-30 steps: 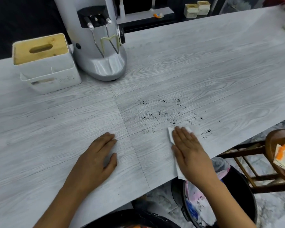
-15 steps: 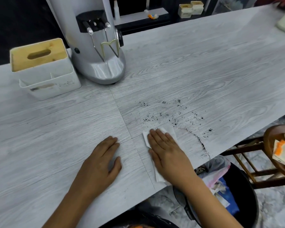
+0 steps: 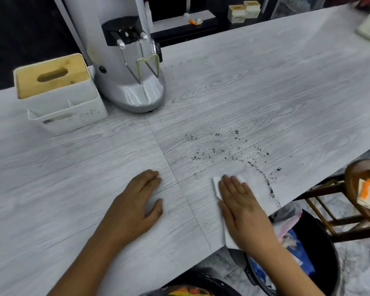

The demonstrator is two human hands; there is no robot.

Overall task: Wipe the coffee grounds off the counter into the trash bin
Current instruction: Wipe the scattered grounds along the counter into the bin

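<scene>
Grey counter (image 3: pixel 265 86) | right hand (image 3: pixel 241 201) flat on tissue (image 3: pixel 217 184) | left hand (image 3: pixel 137 201) flat | bin (image 3: pixel 327 253) holds wrappers

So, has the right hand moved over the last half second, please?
Yes: the right hand, flat on the tissue, has slid rightward, away from the counter seam and toward the line of grounds.

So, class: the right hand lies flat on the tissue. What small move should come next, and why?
Probably slide the right hand and tissue rightward along the counter edge, pushing the dark line of grounds over the edge into the bin below. Loose grounds further back remain for later passes.
</scene>
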